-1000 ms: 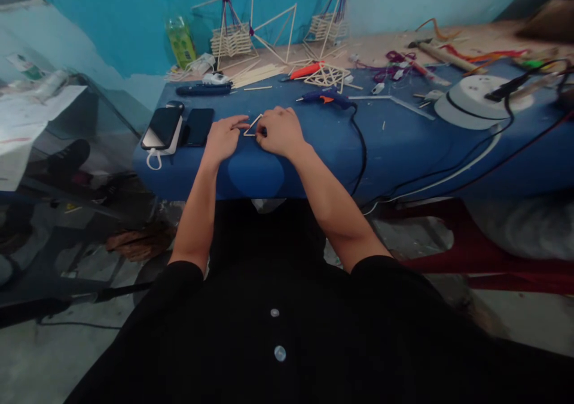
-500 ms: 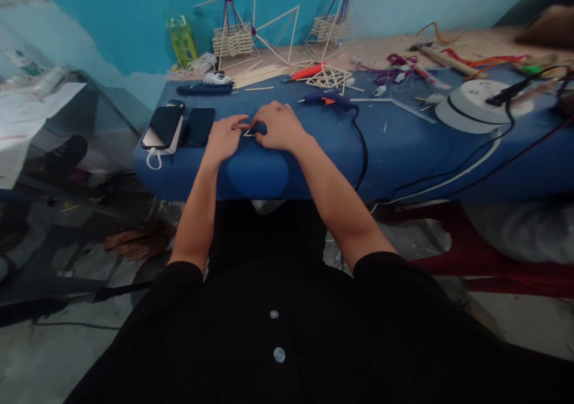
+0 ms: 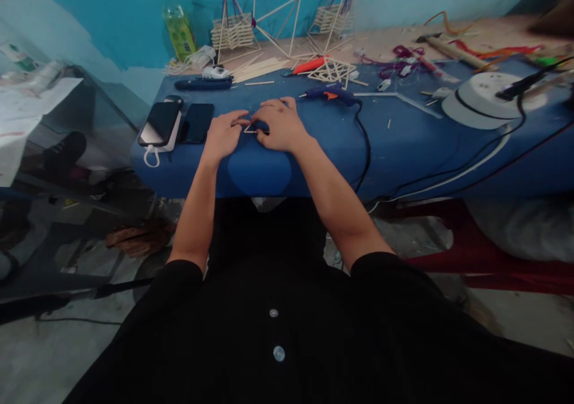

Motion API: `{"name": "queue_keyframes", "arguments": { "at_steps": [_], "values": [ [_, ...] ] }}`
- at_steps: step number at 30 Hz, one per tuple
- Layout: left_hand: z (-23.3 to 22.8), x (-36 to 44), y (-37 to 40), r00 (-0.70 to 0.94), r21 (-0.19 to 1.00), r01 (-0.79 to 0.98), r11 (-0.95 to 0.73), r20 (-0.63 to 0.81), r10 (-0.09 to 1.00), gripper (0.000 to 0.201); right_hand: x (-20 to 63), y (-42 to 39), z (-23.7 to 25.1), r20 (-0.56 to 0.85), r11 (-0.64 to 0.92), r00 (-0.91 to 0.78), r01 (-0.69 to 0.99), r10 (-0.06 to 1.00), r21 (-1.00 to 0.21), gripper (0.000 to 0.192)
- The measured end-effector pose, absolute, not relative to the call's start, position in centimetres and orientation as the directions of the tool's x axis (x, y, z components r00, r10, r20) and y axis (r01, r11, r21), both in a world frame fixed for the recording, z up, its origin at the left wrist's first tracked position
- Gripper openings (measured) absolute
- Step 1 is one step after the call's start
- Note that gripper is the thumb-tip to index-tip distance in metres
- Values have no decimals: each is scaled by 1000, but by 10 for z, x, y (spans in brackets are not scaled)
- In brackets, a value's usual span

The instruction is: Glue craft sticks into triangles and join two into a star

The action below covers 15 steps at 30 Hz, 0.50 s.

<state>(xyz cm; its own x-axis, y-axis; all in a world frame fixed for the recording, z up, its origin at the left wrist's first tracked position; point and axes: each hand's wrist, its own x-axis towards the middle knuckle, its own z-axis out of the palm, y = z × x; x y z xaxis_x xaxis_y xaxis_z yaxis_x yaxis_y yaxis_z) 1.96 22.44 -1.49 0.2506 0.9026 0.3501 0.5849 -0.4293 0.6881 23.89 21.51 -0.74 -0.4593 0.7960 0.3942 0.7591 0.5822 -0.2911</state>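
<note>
A small triangle of thin wooden sticks point(image 3: 250, 128) lies flat on the blue table point(image 3: 403, 141), between my two hands. My left hand point(image 3: 223, 135) presses its fingertips on the triangle's left corner. My right hand point(image 3: 278, 124) covers the right side of the triangle, fingers spread over it; most of that side is hidden. Just beyond my right hand lies a blue glue gun point(image 3: 330, 95) with an orange trigger and a black cord.
Two phones point(image 3: 160, 123) point(image 3: 196, 123) lie at the table's left end. Stick frameworks point(image 3: 233, 30), loose sticks point(image 3: 258, 70), a flat stick lattice point(image 3: 330, 71), a green bottle point(image 3: 178, 28), a white extension reel point(image 3: 487, 98) with cables, and coloured threads point(image 3: 403, 54) crowd the back and right.
The stick triangle stood tilted up between my fingers a second ago; now it lies flat under them. My right hand has shifted slightly left and forward over it.
</note>
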Motion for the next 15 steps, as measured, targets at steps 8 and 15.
{"name": "queue_keyframes", "arguments": {
  "at_steps": [8, 15],
  "values": [
    [-16, 21, 226, 251, 702, 562, -438, 360, 899, 56, 236, 213, -10, 371, 549, -435, 781, 820, -298, 40],
    [-20, 22, 227, 228, 709, 545, -448, 388, 893, 54, 237, 209, -7, 371, 552, -435, 771, 820, -316, 38]
  ]
}}
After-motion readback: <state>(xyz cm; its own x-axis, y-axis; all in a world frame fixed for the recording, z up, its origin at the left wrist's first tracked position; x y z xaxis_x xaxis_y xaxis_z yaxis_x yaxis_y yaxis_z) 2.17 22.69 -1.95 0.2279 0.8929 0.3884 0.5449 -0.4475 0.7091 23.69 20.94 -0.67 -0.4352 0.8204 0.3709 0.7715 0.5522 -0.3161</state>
